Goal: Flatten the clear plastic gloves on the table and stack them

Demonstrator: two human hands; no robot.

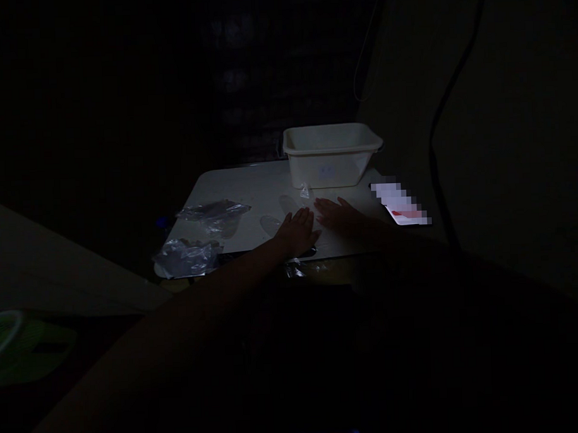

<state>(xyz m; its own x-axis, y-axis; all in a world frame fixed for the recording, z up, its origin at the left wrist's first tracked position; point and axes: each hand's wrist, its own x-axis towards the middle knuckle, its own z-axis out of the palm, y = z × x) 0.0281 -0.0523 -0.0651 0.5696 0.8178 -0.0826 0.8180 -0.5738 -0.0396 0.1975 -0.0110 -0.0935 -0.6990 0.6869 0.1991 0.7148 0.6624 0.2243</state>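
The white tabletop point(254, 180) was under both palms, in the middle of the dim scene. The left hand point(296, 232) lay palm down near the near edge, fingers straight; the right hand point(339, 215) lay just beside it, fingers apart. Neither visibly gripped anything, though whether something thin lay beneath them could not be told. Clear plastic scrap point(304, 190) sat just beyond them, at the foot of the cream tub point(335, 167).

The work seemed only partway along: crumpled clear plastic bags point(188, 256) remained loose at the near left, and the tub's floor was hidden, so what had gone into it could not be judged.

Open room lay far left, between bags and tub. The tub closed off the far right, a lit phone point(395, 203) the right edge; the near edge was close to the left hand.
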